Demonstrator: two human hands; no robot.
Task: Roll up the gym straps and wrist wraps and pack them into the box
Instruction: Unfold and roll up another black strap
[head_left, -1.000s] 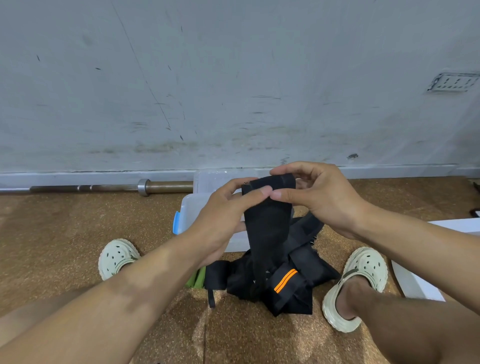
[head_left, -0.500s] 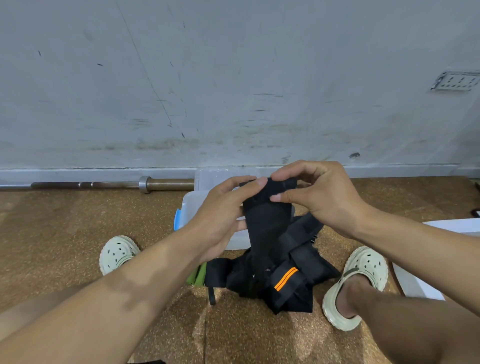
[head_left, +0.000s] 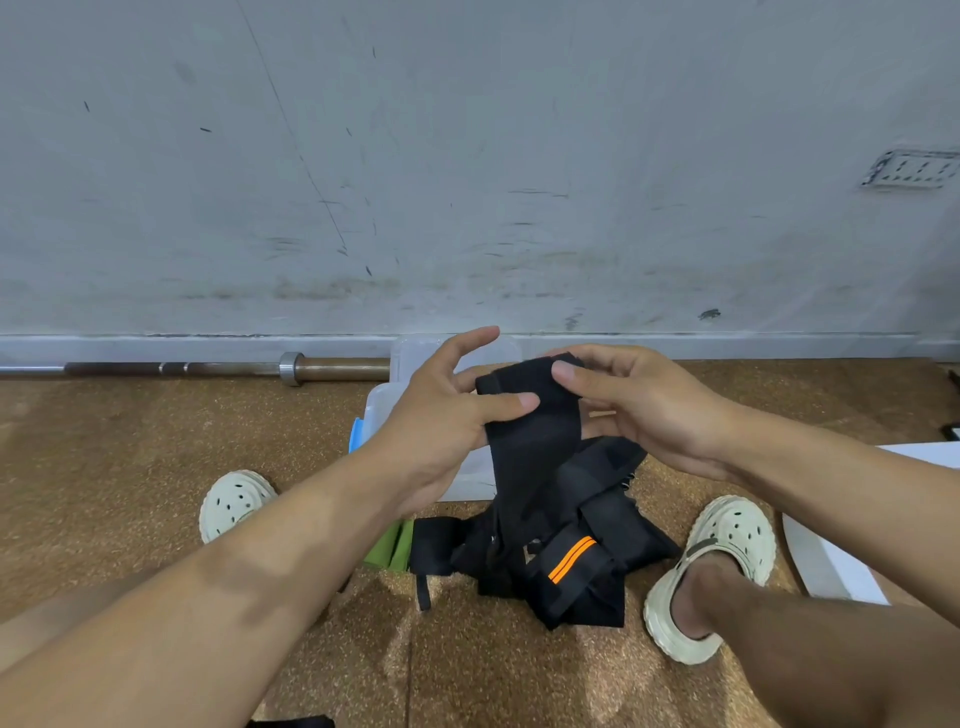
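Black webbing is being worked at its top end: a wide strap (head_left: 524, 441) is held up between both hands, with its lower part trailing down into the pile of straps (head_left: 550, 556) on the cork floor (head_left: 130, 467). The strap's upper edge is pinched by the right hand (head_left: 639, 410), thumb on the near face and fingers curled behind it. On the left hand (head_left: 441, 431) the thumb is pressed across the front of the strap while the other fingers are spread apart and lifted off it.

So the step looks like the very start of a roll, first fold being tucked over, nothing wound yet. The clear plastic box (head_left: 410, 410) is sat right behind the hands, mostly hidden by them, so what's packed in it can't be told. A barbell (head_left: 208, 368) is lying along the wall, and something green (head_left: 389, 545) is poking out beside the pile.

Next move probably needs the folded end kept tight and turned over itself, with the tail kept straight so it isn't snagged on the pile.
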